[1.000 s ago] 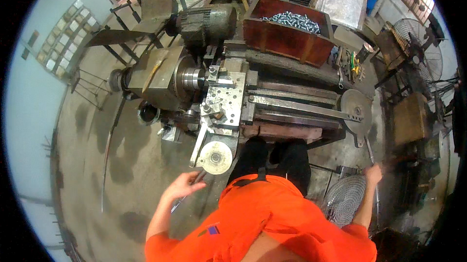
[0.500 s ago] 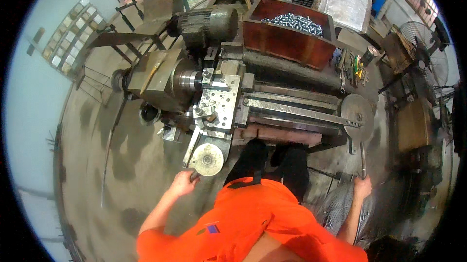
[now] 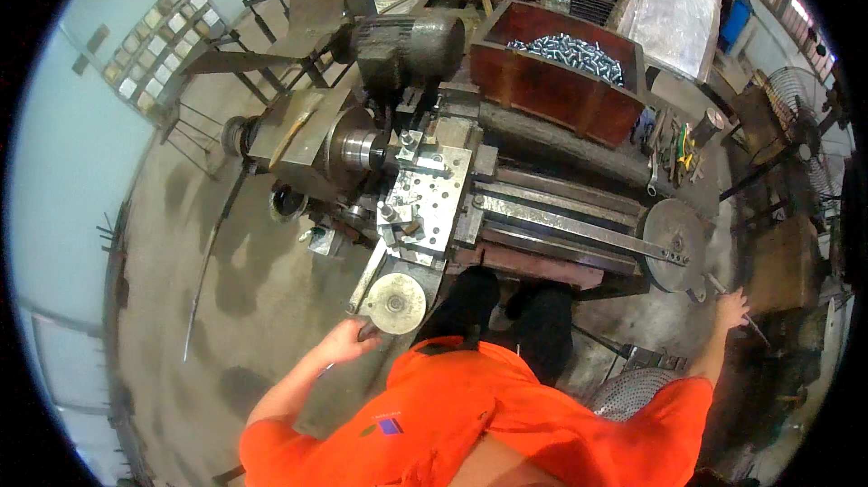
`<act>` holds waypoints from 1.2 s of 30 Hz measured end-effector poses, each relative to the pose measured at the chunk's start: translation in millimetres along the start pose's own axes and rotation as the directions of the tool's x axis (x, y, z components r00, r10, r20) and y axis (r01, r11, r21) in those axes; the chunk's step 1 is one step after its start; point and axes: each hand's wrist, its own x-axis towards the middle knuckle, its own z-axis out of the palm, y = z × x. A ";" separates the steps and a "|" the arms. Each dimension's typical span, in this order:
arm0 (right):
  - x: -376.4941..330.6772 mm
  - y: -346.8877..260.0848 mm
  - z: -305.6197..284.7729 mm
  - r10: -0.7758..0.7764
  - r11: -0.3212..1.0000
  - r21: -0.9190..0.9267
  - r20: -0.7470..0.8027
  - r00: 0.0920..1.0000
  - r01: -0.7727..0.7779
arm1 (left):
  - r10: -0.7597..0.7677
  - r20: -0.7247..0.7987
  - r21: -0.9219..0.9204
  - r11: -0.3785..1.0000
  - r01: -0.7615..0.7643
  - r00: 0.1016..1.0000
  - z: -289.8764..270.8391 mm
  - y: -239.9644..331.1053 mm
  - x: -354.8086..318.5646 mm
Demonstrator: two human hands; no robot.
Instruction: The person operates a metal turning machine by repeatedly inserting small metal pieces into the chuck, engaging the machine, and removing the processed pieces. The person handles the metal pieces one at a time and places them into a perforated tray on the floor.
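A metal machine (image 3: 468,220) spreads in front of me, my legs (image 3: 542,313) close to its near side. The big grey wheel (image 3: 676,225) at its right end has turned since a second ago: its long lever (image 3: 759,334), which pointed back toward me, now slants outward from the machine. A bar (image 3: 579,226) joins this wheel to the drilled plate (image 3: 434,184) at the machine's middle, so I judge that the swing works that plate; whether the plate has shifted, I cannot tell. A smaller pale wheel (image 3: 396,303) sits at the machine's near left. My right hand (image 3: 731,309), past the machine's right end, is loosely curled around the long lever. My left hand (image 3: 344,342), its fingers stretched out before, is now closed around the pale wheel's short handle (image 3: 368,330).

Stained grey floor (image 3: 262,297) surrounds the machine; a pale blue wall (image 3: 81,170) stands off to its left. A dark red crate (image 3: 551,94) sits along its far side, a caged fan (image 3: 796,96) beyond its right end. Hand tools (image 3: 674,148) lie by its far right corner; shiny metal pieces (image 3: 574,55) fill the crate.
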 end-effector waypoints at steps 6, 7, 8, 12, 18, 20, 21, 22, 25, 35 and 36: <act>-67.7 21.4 20.0 0.017 0.996 0.090 -0.108 0.994 -0.007 | -0.081 -0.001 -0.561 0.825 0.066 0.997 -70.9 -39.9 13.3; -84.9 29.0 21.0 0.000 0.994 0.109 -0.139 0.990 0.015 | -0.174 -0.134 -0.498 0.863 0.085 0.976 -78.6 -78.5 31.7; -102.1 29.9 14.8 -0.017 0.991 0.131 -0.169 0.985 0.040 | -0.254 -0.273 -0.435 0.893 0.116 0.928 -86.9 -121.8 52.0; -140.8 39.6 -25.6 -0.150 0.951 0.292 0.141 0.979 0.103 | -0.138 -0.630 0.344 0.832 0.435 0.764 -133.2 -206.1 95.6; -200.0 13.8 -52.0 -0.146 0.847 0.531 0.213 0.966 0.011 | -0.192 -0.555 0.506 0.695 0.512 0.809 -139.1 -220.7 151.6; -209.3 11.5 -42.2 -0.247 0.837 0.543 0.255 0.935 0.073 | -0.211 -0.724 0.307 0.754 0.581 0.656 -120.1 -218.7 165.9; -210.0 11.8 -38.2 -0.298 0.828 0.550 0.271 0.915 0.107 | -0.273 -0.805 0.130 0.786 0.605 0.527 -105.0 -211.0 173.4; -210.3 7.3 -45.1 -0.300 0.813 0.571 0.248 0.921 0.112 | -0.349 -0.856 -0.058 0.797 0.601 0.382 -91.9 -203.9 182.3; -214.7 -20.3 -66.5 -0.369 0.765 0.615 0.173 0.913 0.193 | -0.290 -0.898 -0.109 0.876 0.470 0.332 -69.4 -241.0 220.1; -184.9 -179.4 -266.4 -0.700 0.345 0.761 -0.180 0.691 0.549 | -0.320 -0.585 0.223 0.820 0.528 0.745 -125.0 -215.0 142.8; -195.1 -198.7 -290.4 -0.733 0.200 0.786 -0.276 0.622 0.584 | -0.308 -0.578 0.214 0.836 0.505 0.756 -133.0 -205.7 133.3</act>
